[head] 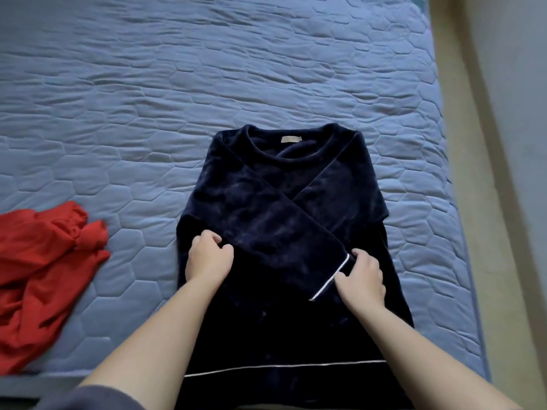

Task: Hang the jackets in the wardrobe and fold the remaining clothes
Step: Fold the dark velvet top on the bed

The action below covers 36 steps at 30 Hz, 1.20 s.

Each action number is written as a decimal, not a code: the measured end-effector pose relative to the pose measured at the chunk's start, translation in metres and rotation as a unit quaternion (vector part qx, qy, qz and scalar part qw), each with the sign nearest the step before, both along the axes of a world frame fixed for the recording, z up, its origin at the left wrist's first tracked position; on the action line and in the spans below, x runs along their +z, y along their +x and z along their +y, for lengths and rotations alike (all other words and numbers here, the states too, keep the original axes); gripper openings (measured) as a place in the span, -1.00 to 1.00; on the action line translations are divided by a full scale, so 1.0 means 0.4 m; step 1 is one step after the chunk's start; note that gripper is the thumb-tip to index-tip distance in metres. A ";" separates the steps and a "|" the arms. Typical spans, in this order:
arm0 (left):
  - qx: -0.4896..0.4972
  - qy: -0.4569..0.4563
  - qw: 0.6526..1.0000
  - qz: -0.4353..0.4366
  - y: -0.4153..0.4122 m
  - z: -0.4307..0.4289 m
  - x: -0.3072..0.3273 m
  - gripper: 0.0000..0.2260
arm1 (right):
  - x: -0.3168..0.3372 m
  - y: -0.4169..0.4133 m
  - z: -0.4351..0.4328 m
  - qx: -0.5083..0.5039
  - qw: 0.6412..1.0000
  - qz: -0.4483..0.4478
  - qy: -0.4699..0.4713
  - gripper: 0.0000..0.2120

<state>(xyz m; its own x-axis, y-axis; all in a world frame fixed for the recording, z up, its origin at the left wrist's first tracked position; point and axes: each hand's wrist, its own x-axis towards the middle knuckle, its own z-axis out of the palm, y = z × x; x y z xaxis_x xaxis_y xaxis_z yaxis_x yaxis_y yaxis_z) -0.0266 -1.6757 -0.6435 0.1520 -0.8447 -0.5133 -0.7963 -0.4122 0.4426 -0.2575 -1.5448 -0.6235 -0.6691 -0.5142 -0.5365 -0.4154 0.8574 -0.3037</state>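
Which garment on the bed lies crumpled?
The red garment at the left; the navy top is spread flat, sleeves crossed, with the left hand and right hand gripping it.

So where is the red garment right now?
In the head view the red garment lies crumpled on the mattress, far left, apart from the navy top.

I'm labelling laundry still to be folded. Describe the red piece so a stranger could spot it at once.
Start with the blue quilted mattress filling the view. At its left edge, towards the near side, lies the red garment, crumpled in a loose heap. Unlike the navy top laid flat in the middle with sleeves crossed, it is bright red and unfolded.
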 end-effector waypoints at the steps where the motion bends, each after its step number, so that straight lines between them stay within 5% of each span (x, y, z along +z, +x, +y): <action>1: 0.001 -0.009 1.000 -0.011 0.006 -0.024 -0.005 -0.86 | -0.004 0.017 -0.037 0.047 0.999 0.011 -0.012 -0.42; 5: 0.104 0.052 0.993 -0.028 0.055 -0.129 -0.047 -0.69 | -0.043 0.089 -0.189 0.165 0.985 0.010 -0.047 -0.43; 7: 0.146 -0.002 0.988 -0.056 0.085 -0.178 -0.071 -0.64 | -0.072 0.120 -0.271 0.206 0.976 0.012 -0.072 -0.44; 11: 0.067 -0.028 0.997 -0.018 0.127 -0.255 -0.138 -0.45 | -0.128 0.183 -0.433 0.258 0.961 -0.006 -0.101 -0.44; 16: -0.056 -0.025 0.998 0.007 0.163 -0.288 -0.228 -0.83 | -0.176 0.246 -0.617 0.212 0.966 -0.031 -0.143 -0.43; 19: -0.056 -0.009 0.994 0.099 0.208 -0.297 -0.269 -0.74 | -0.196 0.270 -0.719 0.172 0.969 -0.077 -0.159 -0.43; 24: -0.061 0.050 0.971 0.227 0.267 -0.310 -0.304 -0.76 | -0.220 0.332 -0.861 0.204 0.958 -0.133 -0.148 -0.78; 28: 0.036 0.034 0.959 0.280 0.318 -0.346 -0.323 -0.77 | -0.231 0.379 -0.946 0.207 0.950 -0.104 -0.208 -0.77; 32: 0.013 0.037 0.984 0.175 0.310 -0.348 -0.323 -0.74 | -0.266 0.422 -0.914 0.279 0.943 -0.131 -0.127 -0.39; 36: -0.014 -0.015 0.999 0.047 0.280 -0.302 -0.266 -0.78 | -0.242 0.410 -0.822 0.301 0.937 0.033 -0.173 -0.38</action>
<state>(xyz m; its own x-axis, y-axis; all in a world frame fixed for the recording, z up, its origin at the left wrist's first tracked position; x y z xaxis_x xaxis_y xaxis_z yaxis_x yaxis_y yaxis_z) 0.0854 -1.7967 -0.7498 0.0802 -0.8630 -0.4989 -0.7611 -0.3762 0.5284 -0.0935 -1.8737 -0.7204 -0.2278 -0.9445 -0.2369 -0.8196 0.3173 -0.4771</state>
